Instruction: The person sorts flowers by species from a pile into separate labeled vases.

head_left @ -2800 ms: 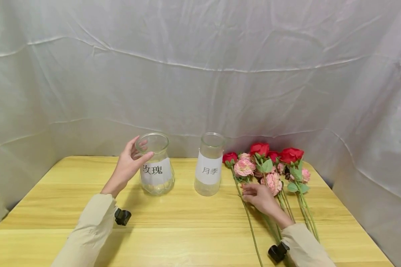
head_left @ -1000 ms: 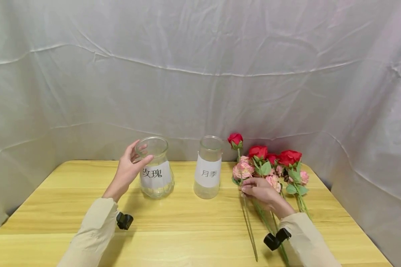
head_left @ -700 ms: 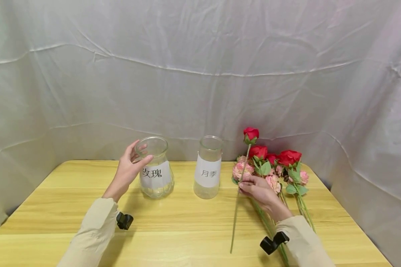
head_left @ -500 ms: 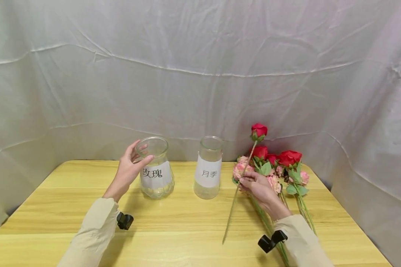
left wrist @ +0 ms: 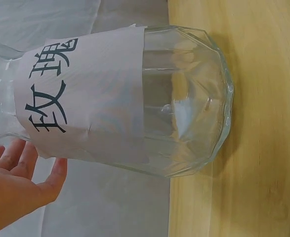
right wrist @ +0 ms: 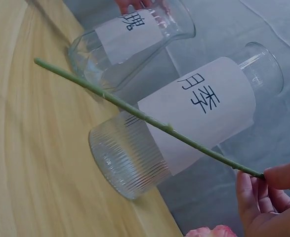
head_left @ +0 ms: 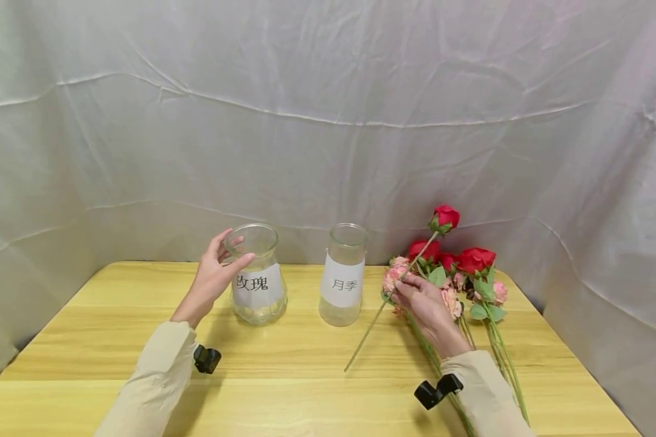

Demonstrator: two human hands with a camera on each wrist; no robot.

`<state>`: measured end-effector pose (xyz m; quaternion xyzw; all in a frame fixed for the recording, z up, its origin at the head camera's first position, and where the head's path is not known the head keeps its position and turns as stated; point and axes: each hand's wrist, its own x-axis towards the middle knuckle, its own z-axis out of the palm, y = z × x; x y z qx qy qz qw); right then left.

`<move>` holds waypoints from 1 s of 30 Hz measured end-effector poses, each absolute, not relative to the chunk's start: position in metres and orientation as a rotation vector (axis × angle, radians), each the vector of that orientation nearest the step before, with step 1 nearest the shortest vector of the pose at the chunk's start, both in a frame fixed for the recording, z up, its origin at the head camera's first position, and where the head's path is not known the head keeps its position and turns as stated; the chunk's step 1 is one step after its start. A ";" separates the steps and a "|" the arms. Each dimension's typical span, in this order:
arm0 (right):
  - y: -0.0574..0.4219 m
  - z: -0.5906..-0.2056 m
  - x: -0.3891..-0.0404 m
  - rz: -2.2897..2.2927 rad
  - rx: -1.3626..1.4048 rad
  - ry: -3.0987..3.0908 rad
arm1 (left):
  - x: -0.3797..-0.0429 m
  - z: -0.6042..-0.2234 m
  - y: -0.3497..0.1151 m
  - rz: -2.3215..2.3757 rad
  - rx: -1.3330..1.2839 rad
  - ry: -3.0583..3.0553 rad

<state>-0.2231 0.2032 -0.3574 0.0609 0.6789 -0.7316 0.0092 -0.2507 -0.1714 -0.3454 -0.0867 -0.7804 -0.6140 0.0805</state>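
In the head view my right hand (head_left: 427, 308) pinches the green stem of a red rose (head_left: 446, 217) between thumb and fingers. Its bloom points up to the right, and the stem's cut end slants down to the left, above the table. The right wrist view shows the stem (right wrist: 169, 129) crossing in front of a narrow ribbed glass vase (right wrist: 130, 158) labelled 月季. My left hand (head_left: 212, 278) holds the neck of a wider faceted glass vase (head_left: 259, 288) labelled 玫瑰, thumb in front and fingers behind. Both vases stand upright with no flowers in them.
Several red roses (head_left: 475, 259) and pink flowers (head_left: 395, 279) lie in a pile at the right of the wooden table (head_left: 284, 388), stems toward me. A grey cloth backdrop (head_left: 328, 152) hangs behind and at both sides.
My right hand has lifted one rose off the pile. Its bloom has swung up and right, and its stem end has swung left and up. My left hand stays at the wide vase.
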 end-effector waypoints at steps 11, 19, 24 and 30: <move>0.199 -0.344 -0.228 -2.403 0.191 2.123 | -0.252 -0.346 -0.171 -1.831 -0.238 -2.349; 0.192 -0.326 -0.234 -2.508 0.192 2.087 | -0.251 -0.344 -0.171 -1.836 -0.233 -2.349; 0.185 -0.311 -0.235 -2.575 0.204 2.046 | -0.251 -0.344 -0.171 -1.834 -0.235 -2.349; 0.177 -0.293 -0.238 -2.634 0.186 1.992 | -0.252 -0.346 -0.173 -1.826 -0.246 -2.352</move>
